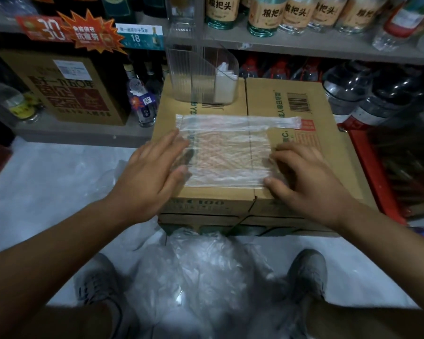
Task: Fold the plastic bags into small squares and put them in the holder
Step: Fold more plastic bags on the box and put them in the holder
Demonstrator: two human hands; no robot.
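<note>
A clear plastic bag (220,157) lay flat on a cardboard box (328,162), probably smoothed for folding. The left hand (152,174) pressed its left edge, fingers straight. The right hand (304,177) bent onto the right edge; whether it pinched was unclear. The holder (201,77) stood behind the bag.

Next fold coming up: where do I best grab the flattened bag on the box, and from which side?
Probably the near edge of the plastic bag, pinched at both corners from your side: it lies flat close to the front rim of the cardboard box, free of the holder behind.
</note>
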